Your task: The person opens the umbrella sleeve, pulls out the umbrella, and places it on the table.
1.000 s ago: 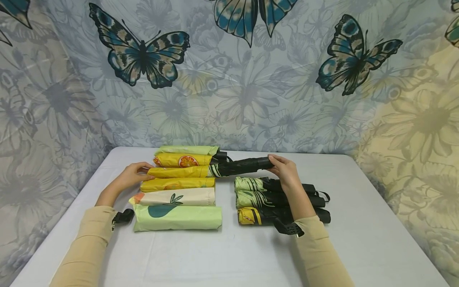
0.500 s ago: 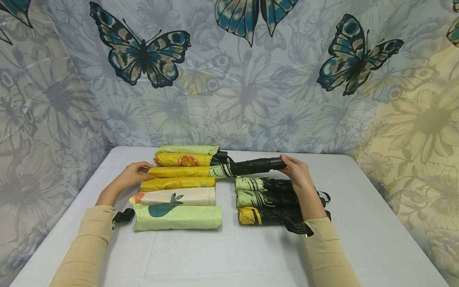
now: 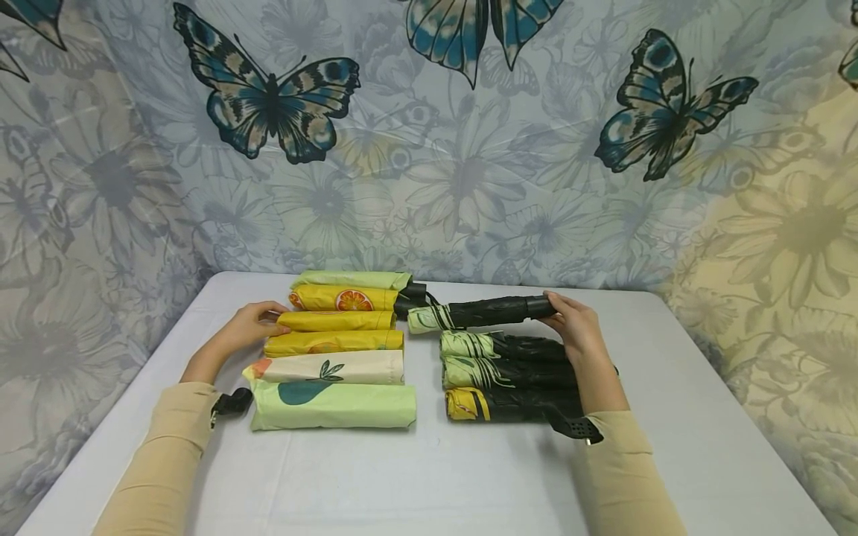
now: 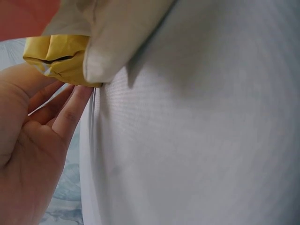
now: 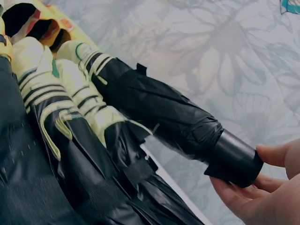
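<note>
My right hand [image 3: 575,321] grips the black handle end of a folded umbrella [image 3: 492,311], black with a light green, striped tip. In the right wrist view the fingers and thumb hold the umbrella's handle [image 5: 236,159]. The umbrella's tip lies just right of the mouth of a narrow yellow umbrella sleeve [image 3: 342,321], apart from it. My left hand [image 3: 251,327] pinches that sleeve's left end; in the left wrist view its fingertips are partly hidden behind yellow fabric [image 4: 65,61].
Behind lie a yellow sleeve with an orange print [image 3: 351,299] and a light green one [image 3: 351,279], black handles sticking out. In front are yellow [image 3: 331,343], cream [image 3: 362,368] and light green [image 3: 369,406] sleeves. Several folded umbrellas [image 3: 509,372] lie right on the white table [image 3: 375,484].
My right hand has moved right, drawing the umbrella out of the yellow sleeve; its light green tip is now outside. My left hand stays at the sleeve's end.
</note>
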Demonstrator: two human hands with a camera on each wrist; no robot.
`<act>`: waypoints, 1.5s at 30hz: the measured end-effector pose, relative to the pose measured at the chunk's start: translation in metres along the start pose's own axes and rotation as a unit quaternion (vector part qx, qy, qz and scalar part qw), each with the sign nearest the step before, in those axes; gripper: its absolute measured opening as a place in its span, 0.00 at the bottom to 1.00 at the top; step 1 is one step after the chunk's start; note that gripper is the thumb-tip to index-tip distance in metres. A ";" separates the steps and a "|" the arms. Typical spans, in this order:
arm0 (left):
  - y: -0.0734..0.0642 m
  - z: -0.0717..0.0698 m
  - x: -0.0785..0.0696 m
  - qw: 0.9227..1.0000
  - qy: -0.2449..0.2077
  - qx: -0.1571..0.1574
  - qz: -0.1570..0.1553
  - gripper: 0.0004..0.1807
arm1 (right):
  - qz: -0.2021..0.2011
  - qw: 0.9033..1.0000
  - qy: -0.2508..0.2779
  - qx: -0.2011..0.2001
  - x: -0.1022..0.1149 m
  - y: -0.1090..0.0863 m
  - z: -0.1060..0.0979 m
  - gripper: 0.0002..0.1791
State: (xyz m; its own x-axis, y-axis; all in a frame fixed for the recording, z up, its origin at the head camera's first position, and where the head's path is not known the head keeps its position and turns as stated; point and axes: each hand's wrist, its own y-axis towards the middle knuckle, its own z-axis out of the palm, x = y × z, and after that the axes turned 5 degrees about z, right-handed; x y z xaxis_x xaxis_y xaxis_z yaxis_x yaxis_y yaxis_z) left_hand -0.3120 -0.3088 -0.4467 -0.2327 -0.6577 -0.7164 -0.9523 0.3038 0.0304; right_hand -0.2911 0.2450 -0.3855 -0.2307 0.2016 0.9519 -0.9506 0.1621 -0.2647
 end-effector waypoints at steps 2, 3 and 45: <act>0.000 0.000 0.000 1.000 0.000 -0.001 -0.001 0.22 | 0.001 1.000 0.000 -0.004 0.001 0.000 -0.004 0.31; 0.000 0.000 0.000 1.000 0.000 -0.001 -0.002 0.22 | 0.001 1.000 0.003 -0.007 0.001 0.000 -0.006 0.32; 0.000 0.001 -0.002 1.000 0.007 -0.004 -0.006 0.21 | -0.014 0.953 -0.293 0.070 -0.012 0.022 -0.078 0.37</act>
State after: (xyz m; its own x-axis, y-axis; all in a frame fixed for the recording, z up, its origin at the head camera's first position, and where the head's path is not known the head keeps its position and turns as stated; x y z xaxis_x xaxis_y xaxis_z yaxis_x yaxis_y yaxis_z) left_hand -0.3115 -0.3069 -0.4462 -0.2235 -0.6715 -0.7065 -0.9565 0.2904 0.0266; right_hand -0.2933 0.3216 -0.4149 -0.2416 -0.3819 0.8921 -0.9672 0.0204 -0.2532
